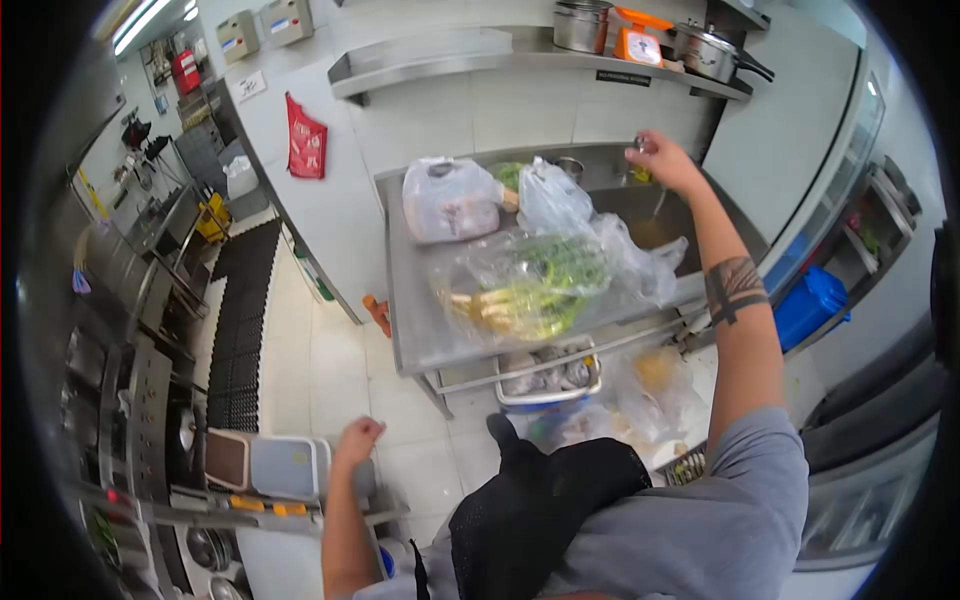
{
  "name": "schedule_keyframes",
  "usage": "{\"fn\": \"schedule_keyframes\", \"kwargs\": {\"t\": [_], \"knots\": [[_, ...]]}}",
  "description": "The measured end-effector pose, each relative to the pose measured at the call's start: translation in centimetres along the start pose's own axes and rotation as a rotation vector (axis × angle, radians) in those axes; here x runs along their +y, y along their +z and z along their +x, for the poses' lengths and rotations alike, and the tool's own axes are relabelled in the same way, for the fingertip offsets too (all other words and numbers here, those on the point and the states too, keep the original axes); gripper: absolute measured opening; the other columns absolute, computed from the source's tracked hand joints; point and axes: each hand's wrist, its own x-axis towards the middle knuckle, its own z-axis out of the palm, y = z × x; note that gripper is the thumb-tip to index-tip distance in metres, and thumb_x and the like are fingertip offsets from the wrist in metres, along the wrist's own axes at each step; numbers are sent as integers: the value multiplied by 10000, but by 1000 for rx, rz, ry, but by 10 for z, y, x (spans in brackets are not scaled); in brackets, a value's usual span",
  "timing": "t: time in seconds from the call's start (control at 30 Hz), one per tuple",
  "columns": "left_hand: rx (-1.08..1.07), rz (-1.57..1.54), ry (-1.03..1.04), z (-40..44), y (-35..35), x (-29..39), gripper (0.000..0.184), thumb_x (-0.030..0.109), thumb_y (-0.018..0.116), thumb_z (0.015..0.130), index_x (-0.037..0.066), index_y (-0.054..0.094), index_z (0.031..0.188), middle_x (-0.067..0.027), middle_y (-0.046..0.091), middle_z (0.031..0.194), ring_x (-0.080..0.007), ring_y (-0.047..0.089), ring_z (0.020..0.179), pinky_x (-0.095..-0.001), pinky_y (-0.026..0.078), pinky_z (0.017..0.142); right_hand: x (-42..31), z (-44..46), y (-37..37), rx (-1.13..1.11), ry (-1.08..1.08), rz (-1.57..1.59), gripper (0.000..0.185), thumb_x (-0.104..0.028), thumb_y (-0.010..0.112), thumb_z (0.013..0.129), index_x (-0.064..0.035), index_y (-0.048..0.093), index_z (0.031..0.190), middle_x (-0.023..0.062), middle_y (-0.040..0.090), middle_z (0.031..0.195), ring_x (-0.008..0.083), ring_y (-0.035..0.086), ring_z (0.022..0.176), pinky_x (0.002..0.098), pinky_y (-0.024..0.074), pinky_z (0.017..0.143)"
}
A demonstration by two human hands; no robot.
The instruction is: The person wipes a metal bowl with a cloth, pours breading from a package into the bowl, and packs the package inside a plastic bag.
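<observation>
My right hand (668,165) reaches far forward over the sink (650,228), its fingers closed around a small metal tap (638,148). A thin stream seems to run down into the basin below it. My left hand (358,440) hangs low over the floor, fingers curled in, with nothing visible in it. On the steel counter lies a clear bag of leafy greens with pale stems (530,285). Behind it sit a tied white plastic bag (450,200) and another knotted plastic bag (553,197). A crumpled clear bag (640,262) hangs over the sink's near edge.
A wall shelf (440,72) carries a steel pot (581,25), an orange scale (638,42) and a pressure cooker (706,52). Below the counter stand a white basket of wrapped items (548,378) and plastic bags (655,385). A black mat (240,320) covers floor at left; a blue bin (810,308) stands right.
</observation>
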Motion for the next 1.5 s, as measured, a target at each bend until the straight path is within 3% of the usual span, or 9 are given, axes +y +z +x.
{"fn": "schedule_keyframes", "kwargs": {"t": [0.2,0.27,0.33,0.4,0.5,1.1,1.3,1.37,1.5], "knots": [[-391,277,-133,28,58,-38,464,457,614,973,10,727,1022,-215,731,971,-370,693,952,-447,523,891,-14,248,-4,299,-59,89,896,-513,827,769,7,507,1425,238,616,1332,335,611,1231,401,475,1040],[-474,169,-475,13,80,-61,466,450,603,966,4,723,1023,-237,721,1011,-401,686,974,-465,526,904,-5,328,-5,422,-65,72,946,-544,825,750,10,489,1438,232,611,1358,353,588,1268,414,463,1057],[-524,228,147,2,91,-105,440,444,618,948,27,732,1034,-251,717,1007,-419,689,964,-473,539,865,-1,384,-7,443,-98,82,981,-569,821,736,4,474,1453,230,609,1367,362,577,1282,422,456,1067],[-486,115,-432,-7,85,-106,436,441,621,946,29,732,1035,-251,717,1004,-419,689,960,-471,539,861,17,454,-3,509,-91,14,1055,-594,831,698,-3,443,1482,217,611,1377,362,577,1291,430,440,1089],[-395,22,-671,1,78,-95,430,437,627,943,31,732,1037,-251,717,999,-418,691,955,-469,541,854,19,498,5,505,-57,-12,1081,-575,844,687,-19,415,1508,207,614,1379,353,586,1280,425,438,1096],[-283,8,-624,36,76,-72,396,415,657,928,46,733,1048,-248,715,968,-416,697,923,-456,549,814,-39,519,-30,742,-1,-91,892,-730,771,697,-7,669,1208,191,727,1120,368,685,1088,436,521,943],[-244,312,-108,59,94,-82,375,395,678,919,48,732,1051,-243,713,947,-410,700,895,-445,554,792,-89,473,-66,964,-403,-230,283,-247,809,874,-7,671,812,85,691,722,140,639,616,301,502,564],[-83,26,-225,95,68,1,355,367,703,911,43,730,1052,-235,709,922,-399,704,855,-429,558,769,-135,407,-71,698,-278,344,273,-185,869,788,15,691,842,142,745,825,171,709,700,306,552,639],[-49,-156,-77,182,8,198,369,286,774,877,-16,698,1074,-207,712,990,-370,702,941,-427,552,833,-139,354,-93,609,-267,206,255,-139,883,765,10,688,837,116,739,813,172,710,702,309,555,635]]}}
